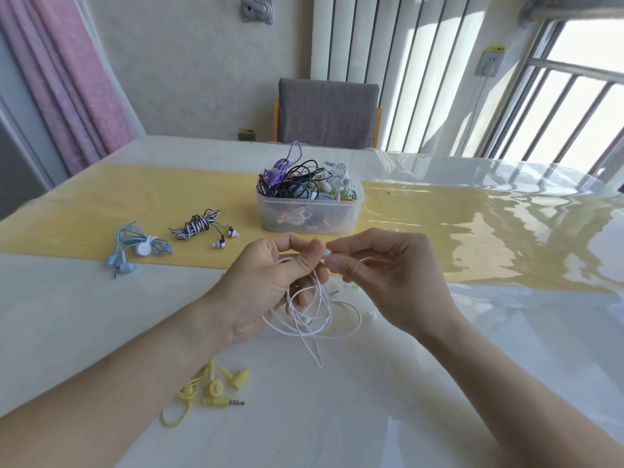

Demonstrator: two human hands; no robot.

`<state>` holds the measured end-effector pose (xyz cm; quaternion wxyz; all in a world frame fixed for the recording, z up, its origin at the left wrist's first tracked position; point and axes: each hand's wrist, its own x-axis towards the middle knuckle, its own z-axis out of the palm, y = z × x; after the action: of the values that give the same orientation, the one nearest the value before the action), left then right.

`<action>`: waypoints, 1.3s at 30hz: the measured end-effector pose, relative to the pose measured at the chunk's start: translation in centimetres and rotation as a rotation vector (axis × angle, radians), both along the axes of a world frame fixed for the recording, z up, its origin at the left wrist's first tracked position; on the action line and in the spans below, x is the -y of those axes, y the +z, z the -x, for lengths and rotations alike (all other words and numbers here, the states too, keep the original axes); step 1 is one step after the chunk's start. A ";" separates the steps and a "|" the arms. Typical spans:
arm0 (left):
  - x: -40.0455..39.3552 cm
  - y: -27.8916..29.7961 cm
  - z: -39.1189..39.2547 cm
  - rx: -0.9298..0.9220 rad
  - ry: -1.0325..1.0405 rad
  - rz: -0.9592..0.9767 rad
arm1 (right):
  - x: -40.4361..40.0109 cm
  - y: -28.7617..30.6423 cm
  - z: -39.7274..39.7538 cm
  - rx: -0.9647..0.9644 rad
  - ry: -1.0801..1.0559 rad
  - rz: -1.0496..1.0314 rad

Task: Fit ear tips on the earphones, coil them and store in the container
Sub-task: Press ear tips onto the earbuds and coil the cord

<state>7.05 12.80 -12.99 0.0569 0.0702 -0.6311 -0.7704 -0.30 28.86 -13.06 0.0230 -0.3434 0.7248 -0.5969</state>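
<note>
Both hands are up over the table (439, 383) now, meeting just in front of the container (309, 211). The left hand (270, 282) has its fingers curled round a bunch of thin white cable, the white earphones (314, 315), and the loops spill down out of the palm in loose, uneven rings, one long narrow loop hanging lowest. The cable is glossy and fine, plain white all the way; a small metal plug (333, 292) pokes out just under the fingers. The right hand (381, 275) comes in from the other side, thumb and forefinger pinching a small white piece (327, 253) right at the left fingertips. Whether that is the earbud or an ear tip, I can't tell, it is too small and half covered.

Behind the hands sits the clear plastic container on the yellow runner (101, 204), heaped above its rim with tangled earphones: purple, black, white, some green.

To the left on the runner, a black-and-white striped pair (199, 226) lies coiled tight, its two buds trailing free. Further left, a pale blue pair (138, 246) rests in a loose coil, plug pointing toward the near edge. Close under the left forearm, a yellow pair (209, 390) lies uncoiled on the white surface, buds and plug spread apart. A few tiny pieces, white and green, lie near the right hand, too small to make out.
</note>
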 end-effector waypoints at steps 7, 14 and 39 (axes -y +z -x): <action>0.8 0.6 0.1 0.136 -0.049 -0.078 | -1.6 0.9 2.4 -0.154 -0.164 -0.141; 1.7 1.0 0.3 0.248 0.071 -0.054 | -3.1 0.6 3.9 -0.262 -0.061 -0.689; 2.2 0.4 0.4 0.347 0.029 0.157 | -0.1 -0.3 -0.9 -0.238 0.259 -0.647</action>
<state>6.66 10.59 -12.57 -0.0362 0.2063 -0.6886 -0.6942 0.55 28.99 -13.35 0.1212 -0.4743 0.8242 -0.2847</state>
